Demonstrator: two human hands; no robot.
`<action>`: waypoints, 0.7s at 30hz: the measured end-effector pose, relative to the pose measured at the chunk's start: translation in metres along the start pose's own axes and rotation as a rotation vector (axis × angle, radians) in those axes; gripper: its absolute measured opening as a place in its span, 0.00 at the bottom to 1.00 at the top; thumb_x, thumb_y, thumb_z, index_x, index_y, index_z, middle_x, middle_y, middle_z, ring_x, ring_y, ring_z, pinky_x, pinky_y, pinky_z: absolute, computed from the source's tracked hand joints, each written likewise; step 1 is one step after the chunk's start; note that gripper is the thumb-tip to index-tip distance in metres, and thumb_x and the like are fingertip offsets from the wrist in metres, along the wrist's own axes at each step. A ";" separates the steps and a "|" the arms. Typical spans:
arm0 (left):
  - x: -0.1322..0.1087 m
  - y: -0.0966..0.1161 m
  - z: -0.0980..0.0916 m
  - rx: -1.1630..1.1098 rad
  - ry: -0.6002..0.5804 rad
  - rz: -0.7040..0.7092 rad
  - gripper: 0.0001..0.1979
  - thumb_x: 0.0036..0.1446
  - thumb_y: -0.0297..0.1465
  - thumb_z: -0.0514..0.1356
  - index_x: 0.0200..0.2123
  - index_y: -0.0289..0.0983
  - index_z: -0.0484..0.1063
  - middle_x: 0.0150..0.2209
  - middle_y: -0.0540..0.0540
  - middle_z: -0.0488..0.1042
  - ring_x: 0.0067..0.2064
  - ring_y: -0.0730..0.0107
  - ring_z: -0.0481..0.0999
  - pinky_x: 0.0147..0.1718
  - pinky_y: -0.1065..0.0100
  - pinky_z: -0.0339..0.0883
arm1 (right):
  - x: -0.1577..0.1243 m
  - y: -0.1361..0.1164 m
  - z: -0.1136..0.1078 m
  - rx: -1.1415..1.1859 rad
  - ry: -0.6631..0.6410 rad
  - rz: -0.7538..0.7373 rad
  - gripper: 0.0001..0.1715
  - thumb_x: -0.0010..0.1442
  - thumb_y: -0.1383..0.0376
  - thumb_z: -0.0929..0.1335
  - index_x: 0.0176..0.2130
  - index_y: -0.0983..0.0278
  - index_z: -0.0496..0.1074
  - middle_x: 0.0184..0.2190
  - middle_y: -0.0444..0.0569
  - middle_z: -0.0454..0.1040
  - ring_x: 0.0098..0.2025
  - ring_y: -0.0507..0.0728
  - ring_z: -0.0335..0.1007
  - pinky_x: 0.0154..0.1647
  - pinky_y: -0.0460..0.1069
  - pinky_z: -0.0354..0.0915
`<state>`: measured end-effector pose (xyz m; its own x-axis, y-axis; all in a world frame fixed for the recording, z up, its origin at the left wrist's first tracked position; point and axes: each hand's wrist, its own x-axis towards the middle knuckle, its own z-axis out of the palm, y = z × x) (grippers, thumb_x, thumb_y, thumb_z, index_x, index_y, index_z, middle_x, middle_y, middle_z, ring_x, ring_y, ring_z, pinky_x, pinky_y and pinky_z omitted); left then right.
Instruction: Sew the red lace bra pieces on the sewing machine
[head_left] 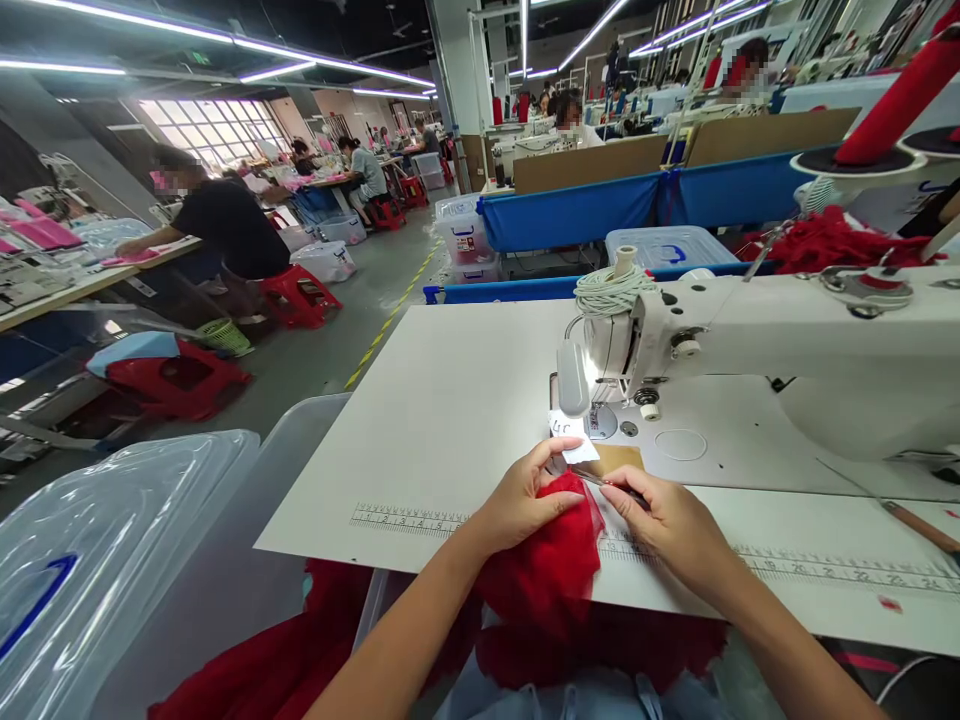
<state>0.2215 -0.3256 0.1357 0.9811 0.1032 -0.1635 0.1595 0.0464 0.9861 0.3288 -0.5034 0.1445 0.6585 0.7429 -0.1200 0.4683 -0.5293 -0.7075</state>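
Red gathered tulle fabric (551, 560) lies bunched at the near edge of the white desk (450, 400), spilling over the edge toward the person's lap, just short of the needle area of the white industrial sewing machine (750, 340). Judging from how it lies, the sewing has not begun: the cloth's front edge is only now being brought up to the presser foot, and no seam shows on it, so positioning is under way and the stitching is all left to do.

Going left to right: one clear plastic storage bin with a blue handle (97, 560) stands at the person's left, beside the desk. The left hand (525, 500) rests on top of the red tulle, fingers curled and pinching its upper edge. One small white paper tag (574, 435) sits just beyond the fingertips, below the machine head. The right hand (671, 525) is closed around one thin metal tool (607, 483), seemingly tweezers or an awl, its tip pointing at the cloth's edge. One cone of pale cord (615, 285) sits on the machine top. One wooden-handled tool (919, 525) lies at the far right.

Counted: two hands, one piece of fabric, one machine, one tag.
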 end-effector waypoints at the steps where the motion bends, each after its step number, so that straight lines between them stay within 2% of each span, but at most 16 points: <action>1: 0.000 0.000 0.000 0.004 -0.005 -0.004 0.29 0.57 0.31 0.62 0.61 0.38 0.59 0.19 0.59 0.58 0.19 0.81 0.53 0.19 0.77 0.49 | 0.000 -0.001 0.001 -0.005 0.002 0.001 0.24 0.62 0.46 0.57 0.36 0.57 0.72 0.29 0.45 0.77 0.31 0.58 0.71 0.31 0.50 0.60; 10: -0.001 -0.002 0.002 -0.004 -0.042 0.015 0.28 0.56 0.32 0.63 0.59 0.37 0.62 0.22 0.57 0.62 0.22 0.79 0.56 0.23 0.75 0.53 | 0.002 -0.005 0.006 0.048 0.056 -0.079 0.21 0.62 0.48 0.59 0.33 0.57 0.73 0.25 0.43 0.74 0.26 0.55 0.68 0.28 0.48 0.59; 14: -0.003 0.001 0.001 0.029 -0.040 0.003 0.26 0.57 0.31 0.62 0.59 0.39 0.63 0.24 0.56 0.62 0.23 0.78 0.56 0.24 0.74 0.54 | -0.001 0.008 0.006 0.191 0.016 -0.099 0.20 0.61 0.47 0.62 0.38 0.58 0.73 0.28 0.44 0.74 0.27 0.55 0.67 0.30 0.48 0.63; 16: -0.005 0.005 0.001 0.106 -0.058 0.030 0.24 0.55 0.28 0.61 0.56 0.41 0.66 0.31 0.52 0.69 0.25 0.77 0.60 0.27 0.73 0.57 | 0.000 0.015 0.007 0.300 0.074 -0.079 0.21 0.58 0.45 0.66 0.38 0.59 0.70 0.31 0.46 0.74 0.30 0.55 0.68 0.31 0.48 0.65; 18: -0.006 0.007 0.001 0.219 -0.132 0.070 0.21 0.54 0.26 0.60 0.52 0.42 0.71 0.42 0.49 0.73 0.29 0.75 0.63 0.32 0.71 0.60 | 0.002 0.018 0.008 0.418 0.166 -0.050 0.22 0.56 0.46 0.69 0.39 0.60 0.68 0.36 0.49 0.75 0.36 0.57 0.72 0.36 0.49 0.68; 20: -0.006 0.007 0.001 0.335 -0.222 0.109 0.20 0.53 0.25 0.60 0.51 0.42 0.72 0.45 0.48 0.74 0.31 0.73 0.65 0.35 0.70 0.62 | 0.004 0.018 0.008 0.503 0.160 -0.050 0.22 0.56 0.47 0.68 0.41 0.61 0.69 0.38 0.52 0.76 0.42 0.60 0.73 0.41 0.51 0.69; 21: -0.006 0.006 0.001 0.382 -0.252 0.128 0.20 0.54 0.25 0.59 0.51 0.42 0.73 0.45 0.48 0.75 0.33 0.71 0.66 0.37 0.69 0.63 | 0.004 0.017 0.008 0.522 0.129 -0.060 0.22 0.57 0.47 0.68 0.41 0.61 0.70 0.37 0.51 0.77 0.41 0.60 0.73 0.41 0.51 0.69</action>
<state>0.2165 -0.3274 0.1426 0.9839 -0.1626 -0.0742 0.0176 -0.3250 0.9456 0.3347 -0.5059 0.1264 0.7222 0.6916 -0.0055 0.1737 -0.1891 -0.9665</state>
